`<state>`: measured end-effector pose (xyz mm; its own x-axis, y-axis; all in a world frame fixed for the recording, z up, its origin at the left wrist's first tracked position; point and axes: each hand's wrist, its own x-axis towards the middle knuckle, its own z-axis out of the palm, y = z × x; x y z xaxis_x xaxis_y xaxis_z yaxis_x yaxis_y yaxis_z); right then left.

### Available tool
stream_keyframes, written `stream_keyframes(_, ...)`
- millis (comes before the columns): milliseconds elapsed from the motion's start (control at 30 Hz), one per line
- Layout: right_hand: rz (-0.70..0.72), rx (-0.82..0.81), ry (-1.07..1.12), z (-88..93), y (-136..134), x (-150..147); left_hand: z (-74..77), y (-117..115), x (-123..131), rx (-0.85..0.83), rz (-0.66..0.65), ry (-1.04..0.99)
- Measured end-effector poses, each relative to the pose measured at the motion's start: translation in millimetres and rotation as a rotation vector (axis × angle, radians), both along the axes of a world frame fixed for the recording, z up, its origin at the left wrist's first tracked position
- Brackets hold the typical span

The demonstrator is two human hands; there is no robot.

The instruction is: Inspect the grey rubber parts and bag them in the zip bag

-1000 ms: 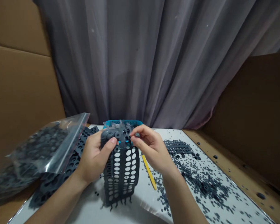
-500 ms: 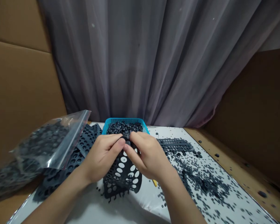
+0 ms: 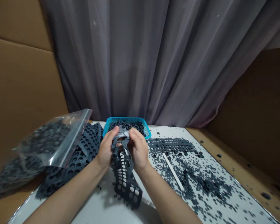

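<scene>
Left hand (image 3: 105, 150) and right hand (image 3: 138, 150), fingers clenched on top of perforated rubber sheet (image 3: 125, 179), lower length dangling free; blue basket (image 3: 127, 119) of rubber bits (image 3: 126, 126) just behind.

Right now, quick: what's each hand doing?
Left hand: closed, holding the holed black sheet.
Right hand: closed, holding the same sheet.

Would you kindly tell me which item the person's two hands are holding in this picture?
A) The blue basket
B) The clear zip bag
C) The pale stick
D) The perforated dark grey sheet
D: the left hand and right hand both grip the top of the perforated dark grey sheet, which hangs below them.
</scene>
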<state>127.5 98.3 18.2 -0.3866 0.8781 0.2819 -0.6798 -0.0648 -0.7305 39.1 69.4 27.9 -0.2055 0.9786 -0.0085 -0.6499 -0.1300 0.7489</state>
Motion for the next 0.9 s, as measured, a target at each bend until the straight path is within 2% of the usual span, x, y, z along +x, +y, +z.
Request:
stream_keyframes(100, 0.010, -0.083, 0.149, 8.3, 9.4, 7.6, 6.7, -0.6, -5.8, -0.030, 0.099, -0.076)
stream_keyframes(167, 0.045, -0.063, 0.179, 14.3, 15.3, 15.2, 10.2, -1.2, -8.1, -0.020, 0.132, -0.065)
stream_keyframes(333, 0.035, 0.079, 0.076, 24.2, 21.1, 33.4, 7.6, -1.0, -7.2, 0.001, 0.143, 0.109)
stream_keyframes(433, 0.003, 0.128, 0.036, 32.1, 19.7, 44.6, 4.5, -3.1, -7.0, 0.027, 0.134, 0.215)
stream_keyframes(500, 0.032, 0.131, 0.033, 38.5, 17.0, 50.9, 3.8, -5.3, -7.4, 0.044, 0.158, 0.273)
stream_keyframes(667, 0.179, 0.050, 0.012, 50.6, 8.9, 58.2, 9.5, -9.1, -10.3, 0.054, 0.296, 0.304)
stream_keyframes(900, 0.257, 0.003, -0.076, 56.4, 3.6, 62.7, 25.8, -12.4, -23.8, 0.105, 0.569, 0.200)
